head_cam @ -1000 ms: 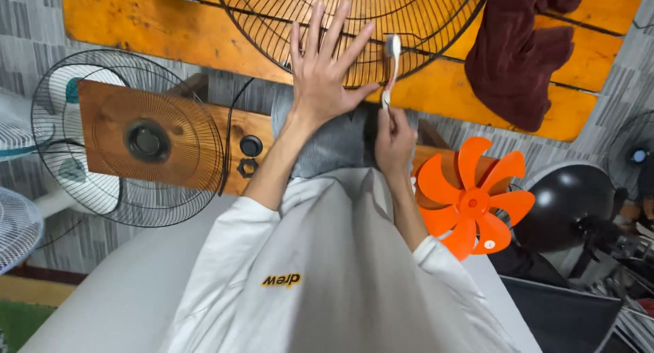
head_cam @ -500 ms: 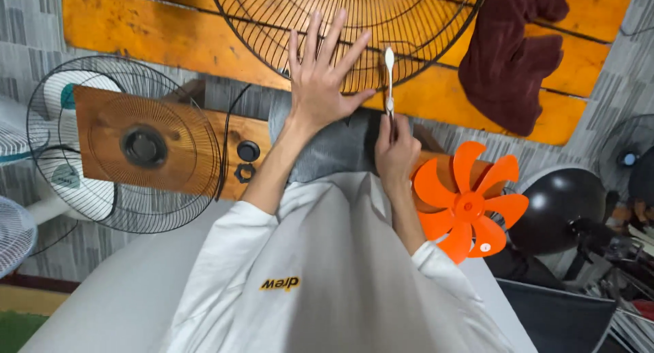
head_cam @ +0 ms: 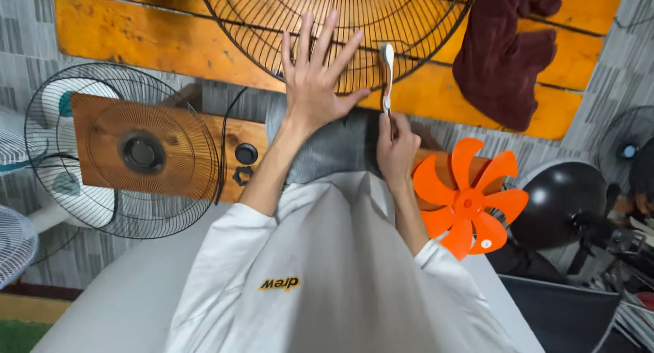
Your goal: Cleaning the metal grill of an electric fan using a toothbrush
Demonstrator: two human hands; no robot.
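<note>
Orange wooden surface [head_cam: 170,43] carries a black wire fan guard [head_cam: 354,26] (maroon cloth [head_cam: 501,53] beside it), left hand [head_cam: 317,81] pressed flat with fingers spread, right hand [head_cam: 397,145] gripping a toothbrush [head_cam: 387,70] against the wires, apparently mid-scrub.

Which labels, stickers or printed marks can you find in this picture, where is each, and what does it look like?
Small yellow-and-black printed mark: on the white garment's front, low centre, short and wide.
Small round white sticker: on a lower blade of the orange plastic fan blade, right of the right hand.
</note>
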